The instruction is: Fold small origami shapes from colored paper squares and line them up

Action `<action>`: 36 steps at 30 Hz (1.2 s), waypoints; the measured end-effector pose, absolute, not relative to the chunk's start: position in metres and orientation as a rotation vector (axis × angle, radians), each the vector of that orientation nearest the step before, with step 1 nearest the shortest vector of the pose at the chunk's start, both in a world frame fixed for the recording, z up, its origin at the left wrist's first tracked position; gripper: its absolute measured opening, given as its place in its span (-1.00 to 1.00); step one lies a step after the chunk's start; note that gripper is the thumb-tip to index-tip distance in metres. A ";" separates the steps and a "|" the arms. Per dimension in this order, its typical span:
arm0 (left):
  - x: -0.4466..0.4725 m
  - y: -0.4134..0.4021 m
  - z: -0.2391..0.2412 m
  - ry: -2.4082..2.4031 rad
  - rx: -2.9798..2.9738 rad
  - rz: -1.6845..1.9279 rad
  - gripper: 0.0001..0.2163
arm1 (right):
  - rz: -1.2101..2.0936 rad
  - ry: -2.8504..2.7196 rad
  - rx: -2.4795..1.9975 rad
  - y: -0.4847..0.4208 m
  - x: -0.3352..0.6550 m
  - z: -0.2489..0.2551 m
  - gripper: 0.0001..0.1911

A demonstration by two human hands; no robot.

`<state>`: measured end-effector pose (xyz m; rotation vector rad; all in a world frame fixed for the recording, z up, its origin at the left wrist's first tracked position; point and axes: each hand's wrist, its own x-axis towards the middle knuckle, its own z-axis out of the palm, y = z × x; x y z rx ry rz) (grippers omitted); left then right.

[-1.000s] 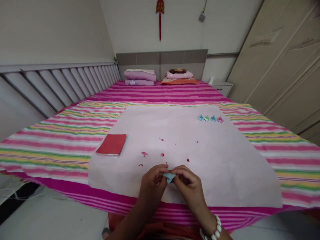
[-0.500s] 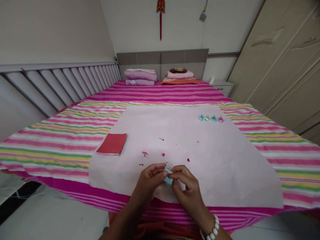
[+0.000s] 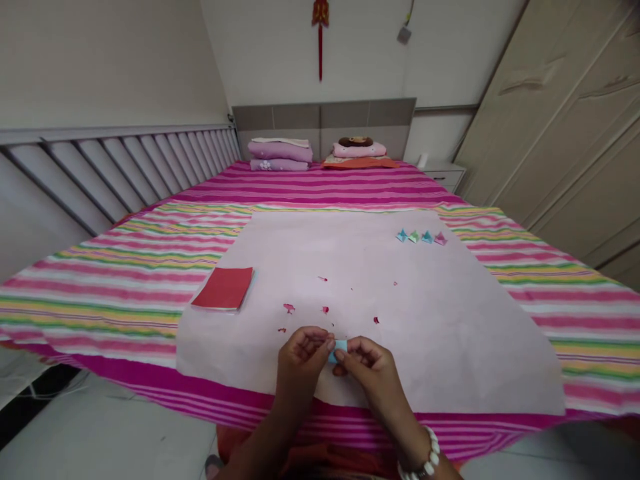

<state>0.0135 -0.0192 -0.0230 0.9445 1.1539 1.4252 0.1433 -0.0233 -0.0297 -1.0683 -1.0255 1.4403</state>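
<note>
A small folded piece of light-blue paper (image 3: 341, 345) is pinched between my two hands, just above the near part of a pale sheet (image 3: 450, 347). My left hand (image 3: 304, 353) grips its left edge with thumb and fingertips. On the other side, my right hand (image 3: 367, 363) holds it, thumb lying across the front and fingers behind. The fingers cover part of the paper, so its full shape is hidden. Dark-pink printed flowers or scraps, such as one pink mark (image 3: 325, 309), show on the sheet just beyond my hands.
A stack of square paper with a red top sheet (image 3: 223, 289) lies on the left. Several small folded paper pieces (image 3: 427, 237) stand in a row at the far right. Striped bedding (image 3: 125, 273) surrounds the sheet; folded quilts (image 3: 280, 153) sit by the headboard.
The blue paper has turned from a diamond-like angle to a squarer one between my hands. My right thumb has moved onto its front face, and the right fingers have shifted behind.
</note>
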 end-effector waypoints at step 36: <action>0.013 -0.023 -0.017 1.230 1.262 1.241 -0.71 | 1.458 -1.006 -0.868 -0.017 0.147 -0.027 -0.78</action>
